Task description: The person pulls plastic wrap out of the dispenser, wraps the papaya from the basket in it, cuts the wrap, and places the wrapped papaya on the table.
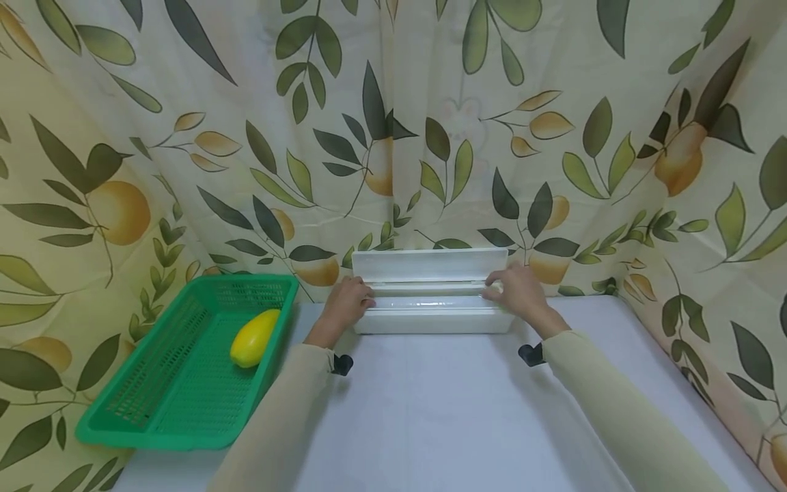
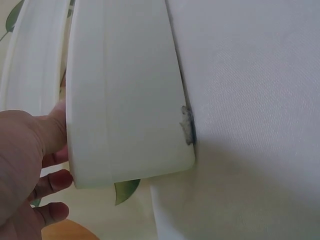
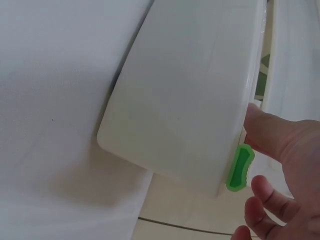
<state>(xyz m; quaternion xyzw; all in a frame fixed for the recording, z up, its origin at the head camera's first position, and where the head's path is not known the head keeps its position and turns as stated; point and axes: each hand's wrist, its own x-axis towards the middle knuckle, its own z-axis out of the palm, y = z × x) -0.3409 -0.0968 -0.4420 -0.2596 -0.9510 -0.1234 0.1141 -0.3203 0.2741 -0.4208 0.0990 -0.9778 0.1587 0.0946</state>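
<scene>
A long white cling film dispenser (image 1: 433, 322) stands at the back of the table, its lid (image 1: 430, 265) raised. Shiny clear cling film (image 1: 427, 302) shows in its opening. My left hand (image 1: 349, 301) is at the left end, thumb and forefinger tucked behind the front wall, pinching the film roll's end. At the opposite end my right hand (image 1: 519, 292) pinches likewise, its thumb (image 3: 267, 131) behind the wall. The other fingers curl loosely outside. Both pinched spots are largely hidden by the dispenser. A green slide cutter (image 3: 241, 167) sits near the right thumb.
To the left is a green plastic basket (image 1: 178, 437) with a yellow mango-shaped fruit (image 1: 255, 337) inside. A patterned curtain (image 1: 430, 137) hangs close behind the dispenser and along both sides. White cloth (image 1: 424, 410) covers the table in front.
</scene>
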